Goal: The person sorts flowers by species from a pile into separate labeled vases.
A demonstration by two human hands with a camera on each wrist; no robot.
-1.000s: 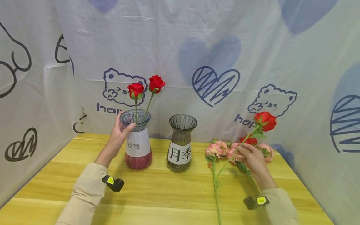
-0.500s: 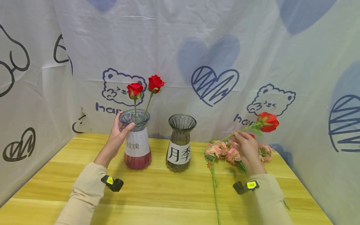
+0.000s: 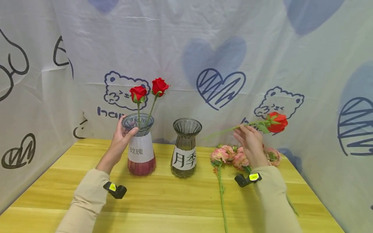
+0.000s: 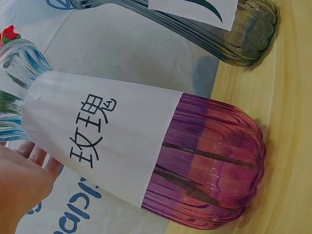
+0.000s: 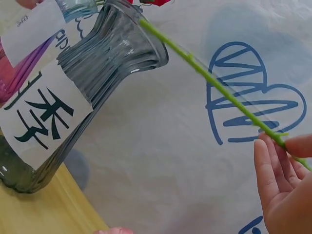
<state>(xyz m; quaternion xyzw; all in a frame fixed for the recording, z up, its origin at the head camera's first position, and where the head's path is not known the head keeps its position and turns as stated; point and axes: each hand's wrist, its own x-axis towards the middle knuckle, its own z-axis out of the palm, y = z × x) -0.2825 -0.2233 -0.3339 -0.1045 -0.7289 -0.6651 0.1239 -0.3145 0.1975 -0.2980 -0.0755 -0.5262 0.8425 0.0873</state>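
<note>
My left hand grips the neck of a blue-to-pink glass vase, labelled 玫瑰, from its left side. Two red roses stand in it, and their dark stems show through the pink base in the left wrist view. My right hand pinches the green stem of a red rose between thumb and fingers. That rose lies nearly level in the air, bloom to the right, cut end pointing left toward a grey glass vase labelled 月季. No flower shows in the grey vase.
Pink flowers lie at the back right of the wooden table, one long stem running to the front. More blooms are partly hidden behind my right hand. A white cloth with printed hearts and bears hangs close behind.
My right hand has lifted the red rose up off the pile and leftward, and its stem has swung from steep to nearly level. The left hand keeps its grip on the vase.
</note>
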